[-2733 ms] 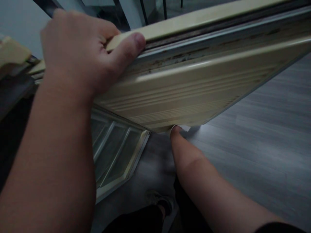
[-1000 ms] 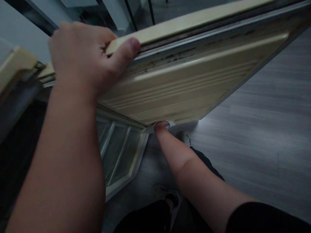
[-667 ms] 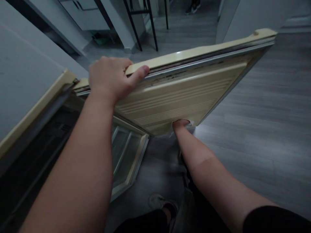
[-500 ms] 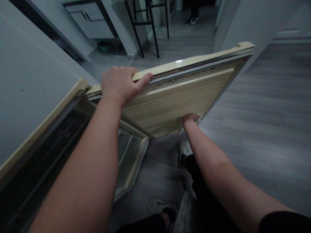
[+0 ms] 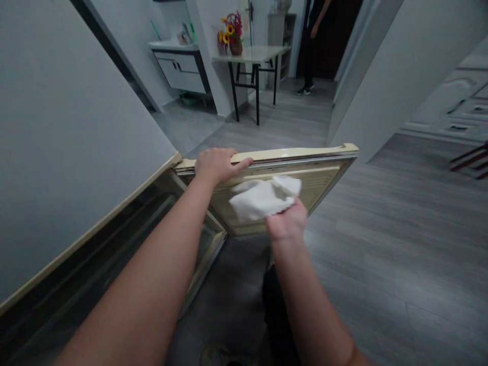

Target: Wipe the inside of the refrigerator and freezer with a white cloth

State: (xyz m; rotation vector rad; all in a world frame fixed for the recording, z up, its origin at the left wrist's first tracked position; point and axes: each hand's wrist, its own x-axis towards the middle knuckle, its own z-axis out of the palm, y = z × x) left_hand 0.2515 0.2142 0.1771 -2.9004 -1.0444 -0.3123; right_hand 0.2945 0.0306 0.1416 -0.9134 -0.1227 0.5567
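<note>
Door (image 5: 316, 183): cream, stands open, angled away from the cabinet (image 5: 91, 231) at the far corner; located straight ahead, above the floor (image 5: 373, 239).
Inner face: ribbed, turned toward the camera; partly covered by the white cloth (image 5: 263, 198).
Upper edge: runs nearly level to the right; bears a dark seam and a thin metallic-looking strip; ends in a raised corner.
Left hand (image 5: 217, 165): clamped on the upper edge near the cabinet end; curled over the far side, with thumb extended along the near side.
Right hand (image 5: 288, 219): closed on the white cloth, in front of the inner face; fingers mostly hidden.
Spacing of hands: apart; left higher and nearer the cabinet, right lower and nearer the free end.
White cloth: loosely bunched, slightly blurred; contact with the ribbed face, cannot tell.
Cabinet: dark inside, cream-rimmed; extends across the lower left, beneath the left arm (image 5: 168, 244).
Lower frame (image 5: 213, 246): pale-edged, set below the door; partly hidden by the left arm.
Floor: grey, plank-patterned.
Tabletop (image 5: 263, 52): light, on black legs, well beyond the door; carries a flower arrangement (image 5: 232, 35).
Basin unit (image 5: 181, 71): white, dark-trimmed, left of the tabletop.
Other person (image 5: 310, 46): upright at the rear, in dark clothing.
Right background: pale drawers (image 5: 461, 122).
</note>
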